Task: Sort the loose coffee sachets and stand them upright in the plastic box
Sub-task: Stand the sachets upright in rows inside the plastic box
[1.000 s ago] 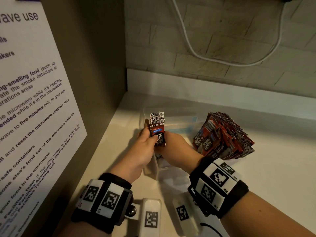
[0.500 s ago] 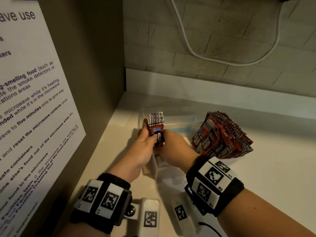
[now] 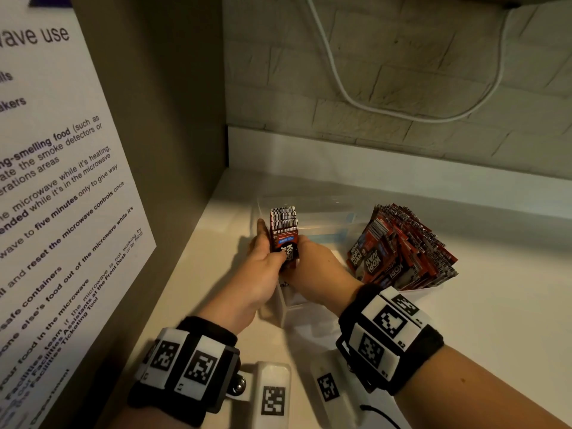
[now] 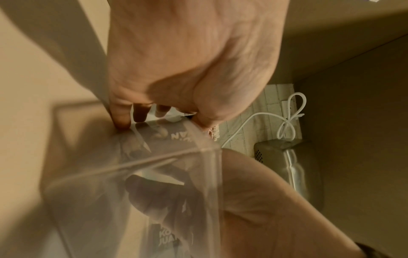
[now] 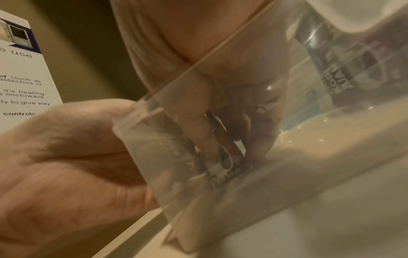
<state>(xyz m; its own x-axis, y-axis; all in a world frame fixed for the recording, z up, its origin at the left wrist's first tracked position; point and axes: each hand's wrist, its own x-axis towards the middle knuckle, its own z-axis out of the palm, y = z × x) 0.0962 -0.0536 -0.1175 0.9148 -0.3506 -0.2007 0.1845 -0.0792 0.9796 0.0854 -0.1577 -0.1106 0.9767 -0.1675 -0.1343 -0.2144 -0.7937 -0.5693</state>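
You see a pale worktop [image 3: 510, 320]; the clear plastic box [image 3: 288, 308] sits near its back left corner.

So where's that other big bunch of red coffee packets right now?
In the head view, the fanned bunch of sachets sits at the right end of the clear plastic box, just beyond the right hand, below the white cable on the brick wall.
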